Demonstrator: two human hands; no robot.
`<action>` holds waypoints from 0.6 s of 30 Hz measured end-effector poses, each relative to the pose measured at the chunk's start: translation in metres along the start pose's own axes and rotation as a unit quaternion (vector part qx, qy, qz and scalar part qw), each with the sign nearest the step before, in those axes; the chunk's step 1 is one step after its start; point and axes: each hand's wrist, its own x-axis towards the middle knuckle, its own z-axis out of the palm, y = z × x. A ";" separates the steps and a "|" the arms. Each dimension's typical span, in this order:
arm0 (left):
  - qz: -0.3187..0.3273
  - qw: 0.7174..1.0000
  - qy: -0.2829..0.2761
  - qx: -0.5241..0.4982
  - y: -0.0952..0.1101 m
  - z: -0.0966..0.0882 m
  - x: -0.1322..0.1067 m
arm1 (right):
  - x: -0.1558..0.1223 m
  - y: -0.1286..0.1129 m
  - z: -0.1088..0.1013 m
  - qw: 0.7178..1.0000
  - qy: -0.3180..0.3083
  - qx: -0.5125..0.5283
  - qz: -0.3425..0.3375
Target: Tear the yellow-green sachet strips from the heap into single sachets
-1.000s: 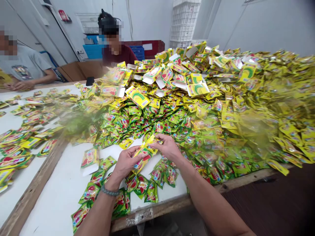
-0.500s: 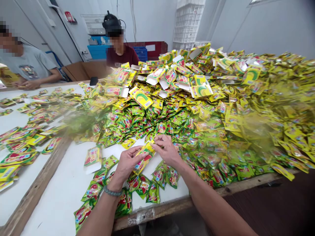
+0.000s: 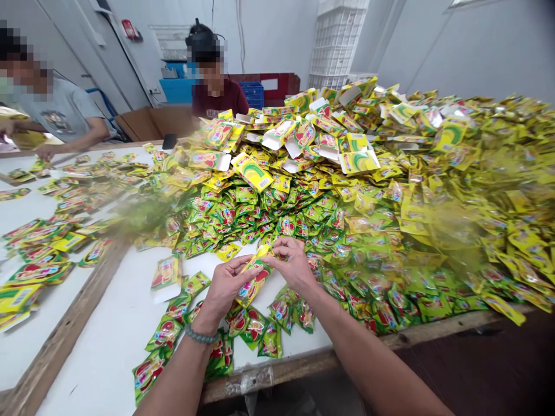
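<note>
1. My left hand (image 3: 225, 284) has a firm grip around a yellow carton (image 3: 259, 281), over the near counter (image 3: 102, 323), just nearer than the packet pile (image 3: 247, 208).
2. My right hand (image 3: 293, 264) meets its far end; can't tell if that grip pinches.
3. Step, I'd judge: working that end.
4. Next likely calls for steady left, light right.

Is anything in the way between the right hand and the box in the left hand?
Nothing visible: the right hand is at the upper end of the yellow box in the left hand. Green packets lie nearby, not between.
</note>
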 end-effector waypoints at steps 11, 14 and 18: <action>0.020 1.000 0.011 0.017 -0.002 0.001 0.001 | -0.010 -0.003 0.002 0.979 -0.194 -0.014 -0.056; 0.006 0.999 0.024 -0.021 0.004 0.004 0.003 | -0.007 -0.001 0.003 0.989 -0.142 -0.020 -0.039; 0.014 1.000 0.008 0.026 0.010 0.010 -0.005 | -0.009 0.000 0.005 0.984 -0.163 -0.026 -0.071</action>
